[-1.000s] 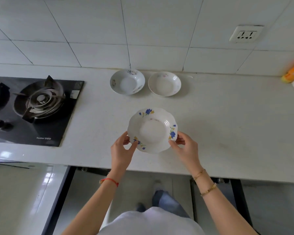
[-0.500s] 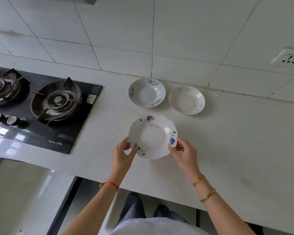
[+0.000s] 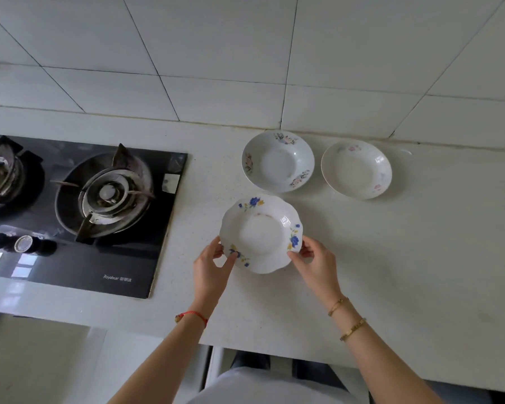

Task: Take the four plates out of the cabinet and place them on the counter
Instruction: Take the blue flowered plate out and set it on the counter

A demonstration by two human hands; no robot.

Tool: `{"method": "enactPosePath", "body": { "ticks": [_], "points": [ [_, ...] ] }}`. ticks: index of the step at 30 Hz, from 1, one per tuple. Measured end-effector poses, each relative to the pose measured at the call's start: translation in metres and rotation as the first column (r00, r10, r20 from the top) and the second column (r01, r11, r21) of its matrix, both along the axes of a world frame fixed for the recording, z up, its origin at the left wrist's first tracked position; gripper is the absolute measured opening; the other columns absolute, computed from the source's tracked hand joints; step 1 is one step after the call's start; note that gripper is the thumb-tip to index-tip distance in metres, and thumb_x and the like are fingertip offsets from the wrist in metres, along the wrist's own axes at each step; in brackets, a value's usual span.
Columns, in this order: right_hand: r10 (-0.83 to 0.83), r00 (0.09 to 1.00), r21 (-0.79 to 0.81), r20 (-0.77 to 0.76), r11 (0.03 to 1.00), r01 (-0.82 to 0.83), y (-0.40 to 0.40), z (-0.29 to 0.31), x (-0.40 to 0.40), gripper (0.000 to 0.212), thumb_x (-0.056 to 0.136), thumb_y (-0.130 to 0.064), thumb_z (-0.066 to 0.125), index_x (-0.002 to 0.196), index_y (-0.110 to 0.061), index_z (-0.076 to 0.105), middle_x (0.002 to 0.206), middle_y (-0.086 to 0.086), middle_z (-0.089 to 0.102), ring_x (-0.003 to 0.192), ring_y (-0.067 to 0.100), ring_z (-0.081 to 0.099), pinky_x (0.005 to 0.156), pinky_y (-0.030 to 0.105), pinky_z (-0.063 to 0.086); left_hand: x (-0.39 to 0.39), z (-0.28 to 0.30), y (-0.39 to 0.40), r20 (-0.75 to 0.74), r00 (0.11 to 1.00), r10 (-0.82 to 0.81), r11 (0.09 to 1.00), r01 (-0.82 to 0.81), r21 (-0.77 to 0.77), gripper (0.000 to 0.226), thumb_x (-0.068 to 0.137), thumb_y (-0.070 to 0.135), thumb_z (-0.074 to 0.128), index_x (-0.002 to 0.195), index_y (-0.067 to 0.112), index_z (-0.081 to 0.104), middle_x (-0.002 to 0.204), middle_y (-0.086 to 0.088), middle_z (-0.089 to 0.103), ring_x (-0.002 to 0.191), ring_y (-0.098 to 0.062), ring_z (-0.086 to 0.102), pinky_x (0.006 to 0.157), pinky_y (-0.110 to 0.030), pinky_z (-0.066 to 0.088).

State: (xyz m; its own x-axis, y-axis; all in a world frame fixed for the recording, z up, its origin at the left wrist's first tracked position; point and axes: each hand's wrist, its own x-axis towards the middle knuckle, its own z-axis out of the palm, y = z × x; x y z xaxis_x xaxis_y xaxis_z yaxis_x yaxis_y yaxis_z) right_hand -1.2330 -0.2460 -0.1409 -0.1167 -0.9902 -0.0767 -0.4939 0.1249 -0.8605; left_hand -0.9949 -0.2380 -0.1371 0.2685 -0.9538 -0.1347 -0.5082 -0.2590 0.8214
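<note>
A white scalloped plate with blue flowers [image 3: 261,233] is over the white counter [image 3: 405,258], just in front of the two other plates. My left hand [image 3: 213,266] grips its near left rim and my right hand [image 3: 314,265] grips its near right rim. Whether the plate touches the counter I cannot tell. A white plate with pink flowers [image 3: 278,161] and a plainer white plate [image 3: 356,169] lie side by side near the tiled wall. The cabinet is out of view.
A black glass gas hob [image 3: 99,217] with two burners and knobs fills the counter's left part. White wall tiles [image 3: 216,53] rise behind the counter. The counter's front edge runs just below my wrists.
The blue-flowered plate, held in both hands, has moved forward toward the two plates at the wall. The camera has swung left, bringing more of the hob into view.
</note>
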Motion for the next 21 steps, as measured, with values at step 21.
{"method": "enactPosePath", "body": {
  "ticks": [21],
  "points": [
    [-0.008, 0.993, 0.076, -0.121, 0.997, 0.018, 0.011, -0.006, 0.01, 0.04, 0.082, -0.03, 0.074, 0.118, -0.014, 0.063, 0.1, -0.004, 0.066, 0.092, 0.01, 0.062, 0.078, 0.008, 0.046, 0.022, -0.002, -0.008, 0.052, 0.992, -0.113, 0.992, 0.11, 0.057, 0.054, 0.088, 0.022, 0.07, 0.138, 0.013, 0.053, 0.106, 0.0, 0.068, 0.092, -0.011, 0.06, 0.086, -0.023, 0.05]
  ]
}}
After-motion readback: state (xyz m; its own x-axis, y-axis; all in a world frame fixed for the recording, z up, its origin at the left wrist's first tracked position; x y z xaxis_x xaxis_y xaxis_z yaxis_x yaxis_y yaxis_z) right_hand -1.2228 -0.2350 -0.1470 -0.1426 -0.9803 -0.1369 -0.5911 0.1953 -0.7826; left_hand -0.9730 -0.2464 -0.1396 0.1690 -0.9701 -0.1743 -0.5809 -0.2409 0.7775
